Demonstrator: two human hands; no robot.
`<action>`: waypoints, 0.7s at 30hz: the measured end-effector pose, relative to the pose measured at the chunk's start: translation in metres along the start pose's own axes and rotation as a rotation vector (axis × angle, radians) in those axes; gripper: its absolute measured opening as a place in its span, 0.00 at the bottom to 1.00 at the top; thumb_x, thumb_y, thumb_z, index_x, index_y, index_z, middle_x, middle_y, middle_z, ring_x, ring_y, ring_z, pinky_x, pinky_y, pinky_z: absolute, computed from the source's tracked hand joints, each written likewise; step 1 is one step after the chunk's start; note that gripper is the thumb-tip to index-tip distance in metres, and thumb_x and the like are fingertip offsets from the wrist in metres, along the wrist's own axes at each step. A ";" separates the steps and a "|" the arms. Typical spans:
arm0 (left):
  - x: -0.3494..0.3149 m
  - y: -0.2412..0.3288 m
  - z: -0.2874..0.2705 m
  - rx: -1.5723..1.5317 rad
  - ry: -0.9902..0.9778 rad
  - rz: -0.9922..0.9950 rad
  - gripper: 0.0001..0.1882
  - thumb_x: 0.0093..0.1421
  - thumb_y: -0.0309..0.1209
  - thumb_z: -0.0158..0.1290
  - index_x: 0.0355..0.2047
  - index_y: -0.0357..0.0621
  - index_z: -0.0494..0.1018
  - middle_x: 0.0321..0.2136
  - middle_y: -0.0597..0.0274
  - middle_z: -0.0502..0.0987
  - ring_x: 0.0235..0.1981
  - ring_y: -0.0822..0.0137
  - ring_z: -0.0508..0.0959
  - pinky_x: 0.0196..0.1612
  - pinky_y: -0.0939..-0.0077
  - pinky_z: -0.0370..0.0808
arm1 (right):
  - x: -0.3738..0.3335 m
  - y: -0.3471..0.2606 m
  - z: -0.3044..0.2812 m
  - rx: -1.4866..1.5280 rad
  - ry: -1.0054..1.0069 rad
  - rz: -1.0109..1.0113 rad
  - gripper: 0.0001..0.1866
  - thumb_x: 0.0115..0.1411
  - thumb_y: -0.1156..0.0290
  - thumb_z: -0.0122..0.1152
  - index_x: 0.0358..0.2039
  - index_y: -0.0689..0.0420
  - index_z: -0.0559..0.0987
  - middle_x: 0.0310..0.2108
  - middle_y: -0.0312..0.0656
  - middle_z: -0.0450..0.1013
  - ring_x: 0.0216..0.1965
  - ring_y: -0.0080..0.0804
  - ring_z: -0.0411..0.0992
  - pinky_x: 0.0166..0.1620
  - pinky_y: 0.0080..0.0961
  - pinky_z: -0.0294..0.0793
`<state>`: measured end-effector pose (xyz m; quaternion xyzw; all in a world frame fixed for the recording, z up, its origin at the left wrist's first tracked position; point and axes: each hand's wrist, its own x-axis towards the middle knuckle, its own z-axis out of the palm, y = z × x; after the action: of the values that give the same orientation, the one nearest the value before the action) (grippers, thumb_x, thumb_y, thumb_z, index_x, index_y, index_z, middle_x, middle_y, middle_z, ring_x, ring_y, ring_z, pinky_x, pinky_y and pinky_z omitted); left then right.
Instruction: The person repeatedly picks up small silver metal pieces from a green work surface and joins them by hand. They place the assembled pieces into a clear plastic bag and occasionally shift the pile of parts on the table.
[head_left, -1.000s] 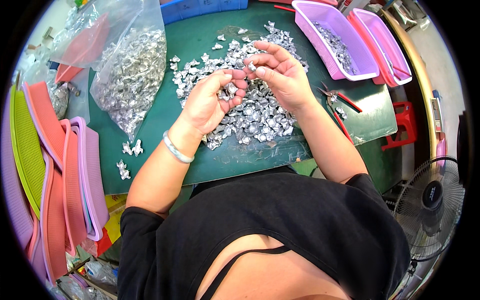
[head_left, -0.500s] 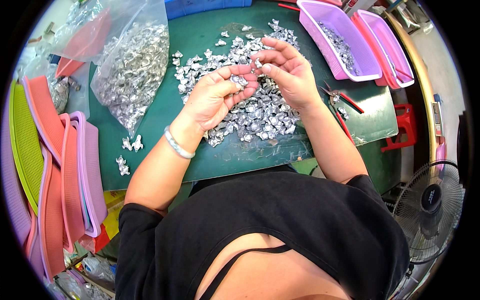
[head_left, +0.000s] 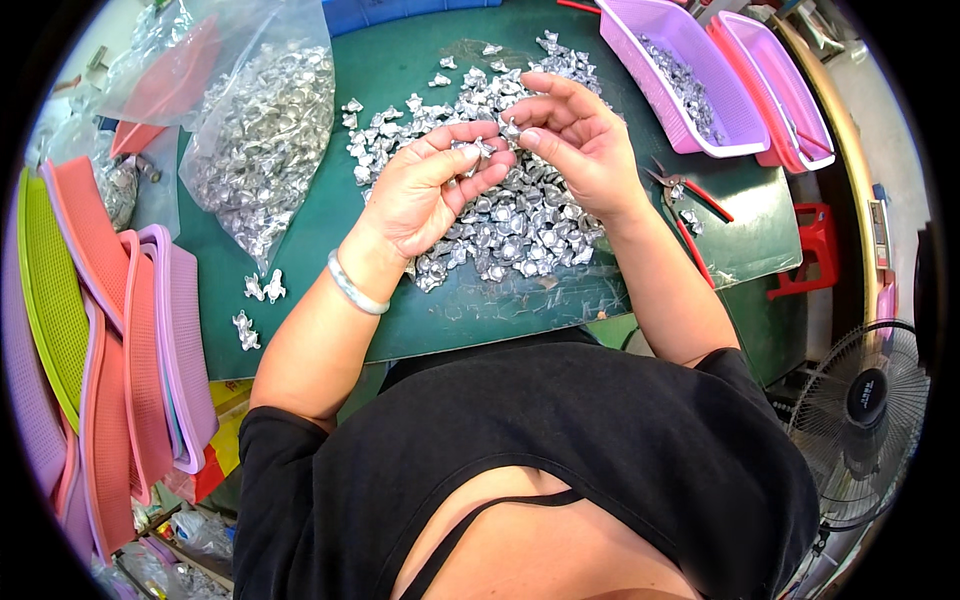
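Note:
Above a heap of small silvery metal castings (head_left: pixel 510 235), my two hands nearly meet at the fingertips. My left hand (head_left: pixel 425 190), with a pale bangle on its wrist, is closed around a metal casting (head_left: pixel 478 157) held between thumb and fingers. My right hand (head_left: pixel 585 145) pinches another small metal casting (head_left: pixel 511 131) between thumb and forefinger, close to the left fingertips. The fingers partly hide both pieces, so their exact shape is hard to see. The heap spreads over the green table (head_left: pixel 420 335) under and beyond both hands.
Red-handled cutters (head_left: pixel 690 215) lie open to the right. Behind them a purple basket (head_left: pixel 640 90) holds more castings. A clear bag (head_left: pixel 265 150) full of castings stands at left, above a few loose pieces (head_left: pixel 246 330). Stacked plastic baskets (head_left: pixel 180 330) line the left edge; a fan (head_left: pixel 865 400) stands at right.
My left thumb and fingers have shifted, tipping the casting in them slightly. My right hand keeps its pinch in nearly the same place.

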<state>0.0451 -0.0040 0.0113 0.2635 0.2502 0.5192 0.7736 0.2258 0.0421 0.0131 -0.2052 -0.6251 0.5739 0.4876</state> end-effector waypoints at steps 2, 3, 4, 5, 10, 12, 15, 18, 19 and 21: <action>0.001 -0.002 -0.001 -0.012 0.023 -0.005 0.13 0.58 0.21 0.42 0.44 0.30 0.64 0.39 0.52 0.71 0.42 0.64 0.73 0.46 0.77 0.73 | 0.000 0.000 0.000 -0.007 -0.010 -0.003 0.24 0.52 0.84 0.52 0.51 0.64 0.63 0.38 0.45 0.71 0.39 0.25 0.69 0.44 0.20 0.68; 0.001 -0.002 -0.002 -0.018 0.034 -0.006 0.12 0.58 0.22 0.43 0.43 0.31 0.64 0.38 0.52 0.71 0.42 0.64 0.73 0.46 0.78 0.73 | 0.000 0.001 0.000 -0.006 -0.012 -0.001 0.24 0.52 0.84 0.51 0.51 0.64 0.63 0.38 0.44 0.71 0.39 0.25 0.69 0.44 0.20 0.68; 0.001 -0.003 -0.002 -0.021 0.044 -0.005 0.12 0.58 0.22 0.43 0.43 0.31 0.64 0.38 0.52 0.71 0.41 0.65 0.74 0.46 0.78 0.74 | 0.000 0.001 0.000 -0.005 -0.015 0.002 0.24 0.52 0.84 0.51 0.51 0.64 0.63 0.38 0.44 0.71 0.40 0.24 0.69 0.44 0.20 0.68; 0.002 -0.003 -0.003 -0.024 0.055 -0.003 0.11 0.58 0.22 0.43 0.42 0.31 0.65 0.38 0.53 0.71 0.41 0.65 0.74 0.45 0.78 0.74 | -0.001 0.001 0.000 -0.005 -0.017 0.005 0.24 0.52 0.84 0.51 0.51 0.64 0.63 0.38 0.44 0.71 0.40 0.24 0.69 0.44 0.20 0.68; 0.003 -0.004 -0.005 -0.059 0.060 0.006 0.10 0.58 0.22 0.43 0.41 0.32 0.65 0.37 0.53 0.71 0.39 0.65 0.75 0.44 0.79 0.75 | -0.001 0.001 0.001 -0.006 -0.034 0.012 0.23 0.53 0.84 0.51 0.51 0.63 0.62 0.38 0.44 0.70 0.40 0.24 0.68 0.44 0.20 0.68; 0.003 -0.003 -0.005 -0.064 0.055 0.005 0.10 0.58 0.22 0.43 0.41 0.32 0.65 0.36 0.53 0.71 0.39 0.65 0.75 0.44 0.79 0.75 | -0.001 0.001 0.001 0.006 -0.038 0.014 0.23 0.53 0.84 0.51 0.51 0.63 0.63 0.38 0.43 0.70 0.40 0.24 0.68 0.44 0.21 0.68; 0.003 -0.003 -0.006 -0.094 0.055 0.001 0.08 0.57 0.22 0.45 0.37 0.32 0.68 0.36 0.52 0.72 0.39 0.63 0.75 0.45 0.75 0.74 | -0.001 0.003 0.002 0.039 -0.044 0.015 0.23 0.52 0.84 0.52 0.50 0.62 0.63 0.37 0.42 0.70 0.40 0.25 0.68 0.45 0.21 0.69; 0.003 -0.003 -0.005 -0.099 0.053 0.001 0.08 0.58 0.22 0.45 0.37 0.32 0.68 0.36 0.52 0.72 0.39 0.62 0.75 0.45 0.74 0.74 | -0.001 0.002 0.004 0.041 -0.047 0.016 0.23 0.53 0.84 0.51 0.50 0.62 0.63 0.37 0.43 0.70 0.40 0.26 0.68 0.45 0.22 0.69; 0.003 -0.003 -0.005 -0.100 0.052 0.003 0.08 0.58 0.22 0.45 0.37 0.32 0.68 0.36 0.52 0.72 0.39 0.62 0.75 0.45 0.74 0.74 | -0.001 0.002 0.004 0.041 -0.048 0.015 0.23 0.53 0.84 0.51 0.50 0.62 0.63 0.37 0.43 0.70 0.40 0.26 0.69 0.45 0.22 0.69; 0.003 -0.003 -0.005 -0.105 0.050 0.008 0.08 0.58 0.22 0.44 0.37 0.32 0.68 0.36 0.51 0.72 0.39 0.62 0.75 0.45 0.74 0.75 | -0.001 0.003 0.005 0.040 -0.049 0.014 0.23 0.53 0.84 0.51 0.50 0.62 0.63 0.37 0.43 0.70 0.40 0.26 0.69 0.45 0.22 0.69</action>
<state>0.0448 -0.0016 0.0051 0.2106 0.2409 0.5408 0.7779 0.2215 0.0396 0.0107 -0.1857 -0.6237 0.5945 0.4723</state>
